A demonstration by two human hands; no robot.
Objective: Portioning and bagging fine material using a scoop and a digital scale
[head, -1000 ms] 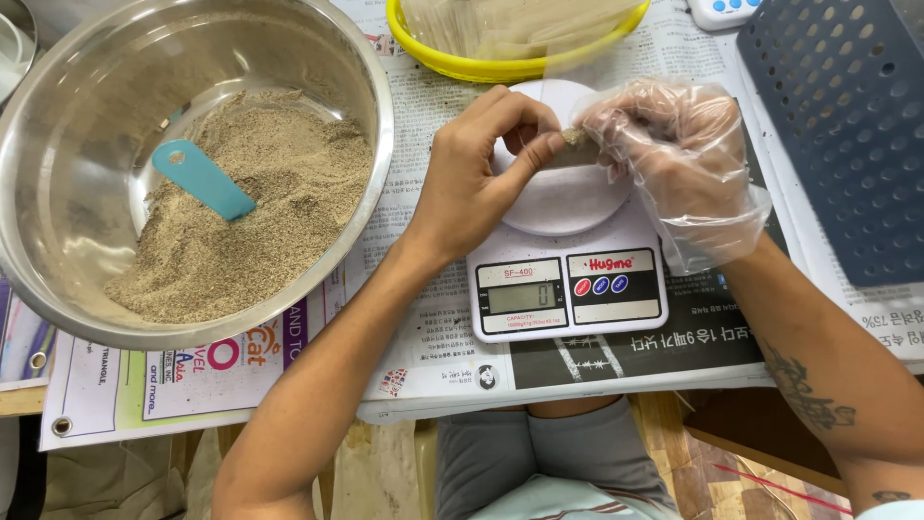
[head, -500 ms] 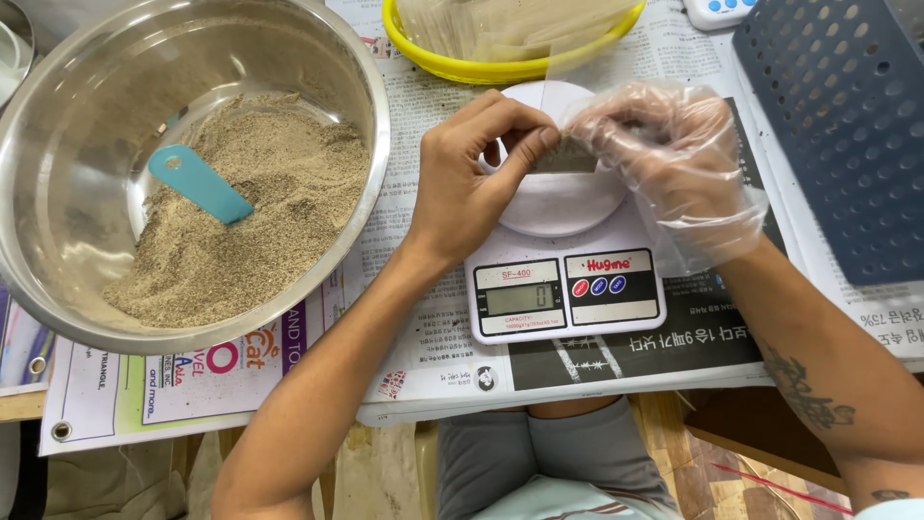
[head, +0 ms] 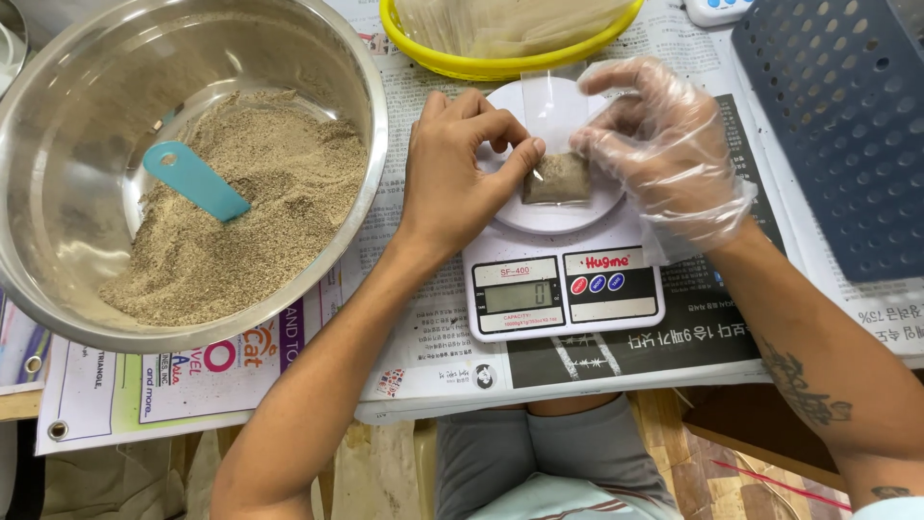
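A small clear plastic bag (head: 558, 173), its bottom filled with tan powder, lies over the round white platform of a white digital kitchen scale (head: 563, 289). My bare left hand (head: 457, 178) pinches the bag's left edge between thumb and forefinger. My right hand (head: 664, 144), inside a thin clear plastic glove, holds the bag's right edge. The bag's empty upper part stretches away from me across the platform.
A large steel bowl (head: 58, 125) at the left holds a heap of tan powder (head: 241, 212) with a teal scoop (head: 192, 180) stuck in it. A yellow basket (head: 500, 63) of clear bags sits behind the scale. A dark blue perforated crate (head: 837, 125) stands at the right. Newspaper (head: 423, 318) covers the table.
Both hands have lowered the bag and spread it flat on the scale's platform; the filled bottom now shows between my fingers, where earlier the hands covered it.
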